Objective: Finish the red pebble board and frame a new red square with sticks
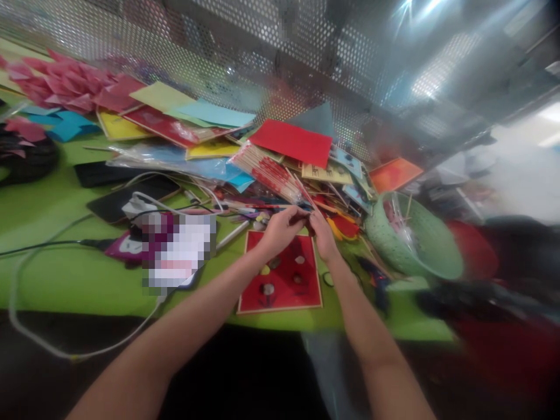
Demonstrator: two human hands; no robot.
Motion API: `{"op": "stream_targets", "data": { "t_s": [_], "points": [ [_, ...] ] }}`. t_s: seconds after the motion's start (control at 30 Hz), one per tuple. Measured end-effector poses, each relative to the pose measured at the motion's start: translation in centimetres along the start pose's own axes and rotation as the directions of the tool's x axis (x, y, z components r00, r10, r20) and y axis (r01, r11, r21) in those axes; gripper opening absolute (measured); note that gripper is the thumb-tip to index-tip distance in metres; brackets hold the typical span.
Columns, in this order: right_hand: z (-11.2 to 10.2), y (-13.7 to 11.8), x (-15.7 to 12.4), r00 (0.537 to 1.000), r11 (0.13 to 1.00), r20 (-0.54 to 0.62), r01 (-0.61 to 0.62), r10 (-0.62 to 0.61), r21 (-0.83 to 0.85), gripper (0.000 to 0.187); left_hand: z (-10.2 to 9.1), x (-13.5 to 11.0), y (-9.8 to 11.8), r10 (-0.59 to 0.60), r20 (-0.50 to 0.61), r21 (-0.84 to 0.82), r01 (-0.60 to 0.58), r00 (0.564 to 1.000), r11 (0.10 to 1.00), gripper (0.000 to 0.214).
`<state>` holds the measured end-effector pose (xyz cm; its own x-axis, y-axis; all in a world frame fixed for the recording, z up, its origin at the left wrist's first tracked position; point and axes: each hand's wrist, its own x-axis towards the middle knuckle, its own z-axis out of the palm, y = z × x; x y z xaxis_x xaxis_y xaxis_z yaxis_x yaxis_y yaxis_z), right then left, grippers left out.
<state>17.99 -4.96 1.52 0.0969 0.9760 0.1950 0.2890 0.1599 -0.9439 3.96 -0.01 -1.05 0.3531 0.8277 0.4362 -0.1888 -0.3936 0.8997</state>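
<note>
My left hand [283, 228] and my right hand [322, 233] meet above the far edge of a red square board [283, 279]. Both have their fingers pinched together, tips close to each other. Whatever is between the fingertips is too small and blurred to name. The board has a pale border and lies flat on the green tabletop, with several stone-like pieces and dark drawn lines on its face. Just beyond my hands, a bundle of red-tipped sticks [270, 172] in clear plastic rests in the pile.
Coloured papers, including a red sheet [291, 142], are heaped along a perforated metal panel [245, 76]. At right stands a green bowl [437, 248] with plastic packets. A phone [181, 251], a purple power strip [126, 248] and a white cable [41, 341] occupy the left.
</note>
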Motion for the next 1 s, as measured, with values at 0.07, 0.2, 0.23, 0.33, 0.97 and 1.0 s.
{"op": "stream_targets", "data": {
  "t_s": [0.07,0.2,0.23,0.33,0.97,1.0],
  "points": [
    [0.1,-0.23,-0.02,1.0,1.0,-0.001,-0.004,0.004,0.007,0.04,-0.07,-0.03,0.01,0.022,0.005,0.022,-0.022,1.0,1.0,0.018],
    [0.16,-0.57,-0.07,1.0,1.0,0.01,0.011,-0.011,-0.021,0.035,-0.21,-0.04,0.26,0.032,-0.006,0.058,-0.031,0.999,0.998,0.015],
    [0.12,-0.54,-0.07,1.0,0.999,0.013,0.016,-0.015,-0.031,0.034,-0.23,-0.03,0.35,0.025,-0.009,0.059,-0.025,1.0,0.998,0.014],
    [-0.09,-0.18,-0.03,1.0,0.999,0.019,0.011,-0.01,-0.033,0.034,-0.23,0.0,0.52,0.008,-0.007,0.04,-0.008,1.0,0.999,0.014],
    [-0.27,0.1,-0.02,0.999,1.0,0.036,-0.002,0.002,0.003,0.035,-0.18,0.03,0.52,0.017,0.011,-0.006,-0.017,1.0,1.0,0.016],
    [-0.23,0.07,-0.02,0.999,1.0,0.032,0.0,0.0,0.006,0.035,-0.19,0.0,0.49,0.021,0.014,0.002,-0.021,1.0,1.0,0.017]
  ]
}}
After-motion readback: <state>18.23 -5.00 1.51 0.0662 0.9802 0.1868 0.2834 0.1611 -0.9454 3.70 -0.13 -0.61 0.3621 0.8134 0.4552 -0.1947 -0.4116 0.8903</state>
